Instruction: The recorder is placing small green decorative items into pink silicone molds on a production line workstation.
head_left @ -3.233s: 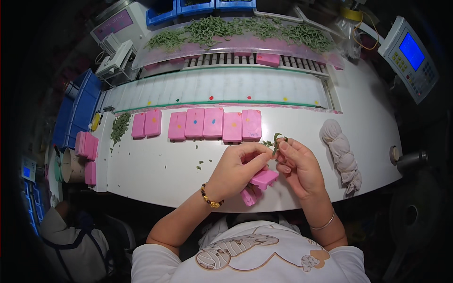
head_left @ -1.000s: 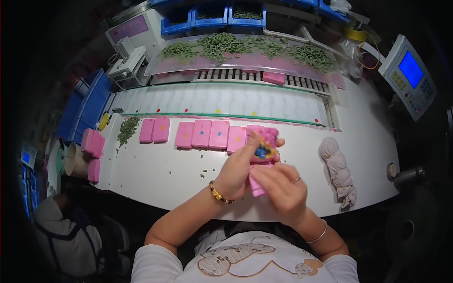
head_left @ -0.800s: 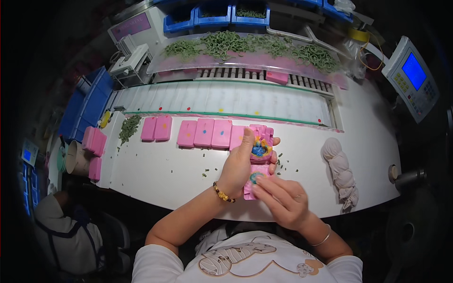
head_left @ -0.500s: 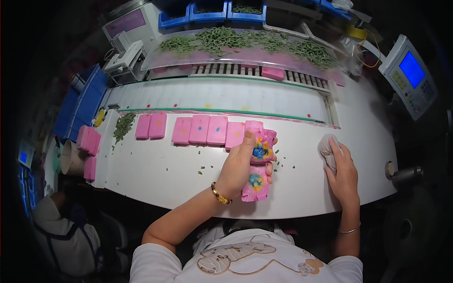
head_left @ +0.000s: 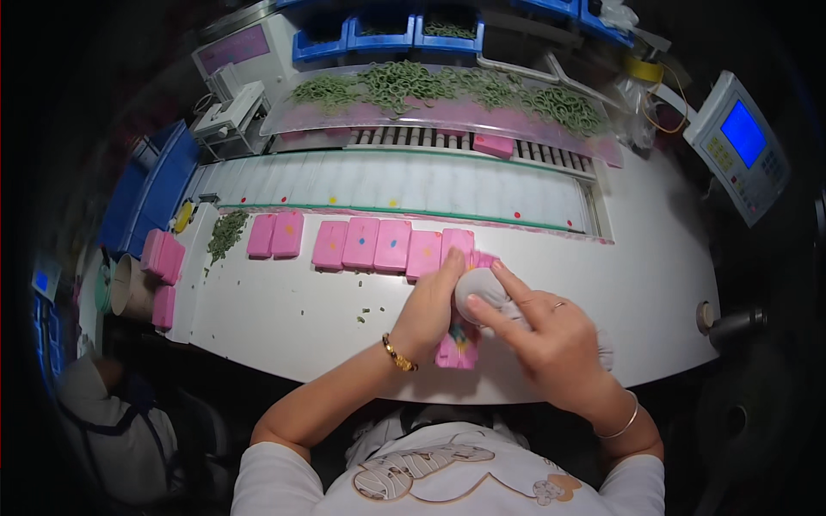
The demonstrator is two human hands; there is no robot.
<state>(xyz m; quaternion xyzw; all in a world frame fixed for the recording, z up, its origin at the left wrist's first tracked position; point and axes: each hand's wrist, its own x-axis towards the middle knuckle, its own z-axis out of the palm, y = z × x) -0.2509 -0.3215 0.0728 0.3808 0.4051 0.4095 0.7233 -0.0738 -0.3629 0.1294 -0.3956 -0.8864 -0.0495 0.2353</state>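
My left hand point(head_left: 428, 311) grips an opened pink rubber mold point(head_left: 454, 356), whose lower part shows a patch stained blue and yellow. In my right hand point(head_left: 555, 344) is a rounded light-grey cloth pad point(head_left: 475, 288), which lies over the mold's upper part and hides the hollow there. The fingers of the right hand bend around the pad, and a cloth tail hangs below them. Just beyond the left hand, several pink blocks point(head_left: 392, 244) with coloured dots stand in a row on the white table point(head_left: 284, 344).
Behind the row runs a white conveyor belt point(head_left: 413, 185) with coloured dots. A clear tray point(head_left: 275, 120) of green rings sits above rollers. A control panel point(head_left: 740, 142) stands at right. Green scraps point(head_left: 226, 234), a blue bin point(head_left: 142, 198) and a person point(head_left: 120, 430) are at left.
My right hand has lifted the cloth pad from the table at right and brought it left onto the mold. The mold's stained upper hollow is now covered. Dots on the belt have shifted.
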